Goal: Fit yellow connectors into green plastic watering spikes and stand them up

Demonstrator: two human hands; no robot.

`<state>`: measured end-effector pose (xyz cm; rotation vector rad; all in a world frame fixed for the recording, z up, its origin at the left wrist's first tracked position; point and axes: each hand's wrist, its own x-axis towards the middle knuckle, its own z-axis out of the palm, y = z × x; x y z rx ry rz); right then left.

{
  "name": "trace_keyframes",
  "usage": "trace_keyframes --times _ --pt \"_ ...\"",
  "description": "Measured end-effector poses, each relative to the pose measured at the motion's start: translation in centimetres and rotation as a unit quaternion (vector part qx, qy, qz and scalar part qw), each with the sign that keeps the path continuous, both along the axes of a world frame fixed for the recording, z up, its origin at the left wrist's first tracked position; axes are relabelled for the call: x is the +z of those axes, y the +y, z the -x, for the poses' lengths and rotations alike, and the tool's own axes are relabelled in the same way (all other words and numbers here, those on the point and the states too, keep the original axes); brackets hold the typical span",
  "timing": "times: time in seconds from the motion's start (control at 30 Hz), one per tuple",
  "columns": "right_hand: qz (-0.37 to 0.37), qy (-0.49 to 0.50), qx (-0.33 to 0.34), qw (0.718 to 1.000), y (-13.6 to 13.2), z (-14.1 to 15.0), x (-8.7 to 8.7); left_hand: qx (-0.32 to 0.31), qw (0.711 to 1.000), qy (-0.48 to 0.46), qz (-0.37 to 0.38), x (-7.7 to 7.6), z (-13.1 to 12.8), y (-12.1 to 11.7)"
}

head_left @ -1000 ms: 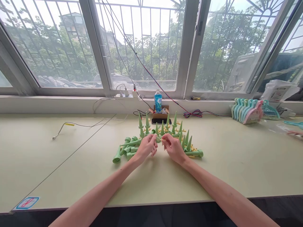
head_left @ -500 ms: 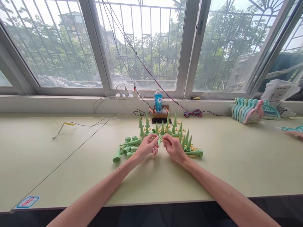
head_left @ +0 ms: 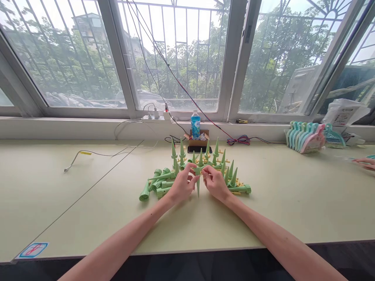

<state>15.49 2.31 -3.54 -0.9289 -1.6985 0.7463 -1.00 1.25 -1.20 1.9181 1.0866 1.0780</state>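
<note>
A green plastic watering spike (head_left: 198, 186) is in my left hand (head_left: 183, 184), gripped near its wide collar with thumb and fingers, its tip pointing down. My right hand (head_left: 216, 182) is pinched closed beside the collar; a yellowish bit shows at its fingertips, too small to make out. Loose green spikes (head_left: 162, 176) lie piled left of my left hand. Several more stand upright behind both hands, such as the tall spike (head_left: 216, 149). Small yellow pieces (head_left: 238, 182) lie scattered by my right hand, near a spike on its side (head_left: 241, 189).
Behind the spikes are a phone (head_left: 199, 149), a small cardboard box (head_left: 199, 143) and a blue bottle (head_left: 195, 125). Cables (head_left: 241, 139) lie along the back. Pastel plastic items (head_left: 306, 136) stand at the right, where another person's hand (head_left: 365, 163) shows. A white cable (head_left: 96, 153) lies left.
The spike in my left hand now points straight down, with more of it showing below the fingers. My right hand stays close beside it. The other person's hand at the right has shifted.
</note>
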Motion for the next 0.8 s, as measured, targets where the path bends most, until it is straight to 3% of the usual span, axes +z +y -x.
trace_keyframes --times 0.43,0.8 --pt "0.019 0.050 0.020 0.998 -0.12 0.12 0.26 0.038 0.996 0.045 -0.074 0.26 -0.30 -0.16" --pt "0.008 0.077 0.050 0.996 -0.48 0.25 0.66 0.016 0.977 0.080 -0.199 0.00 -0.17 0.11"
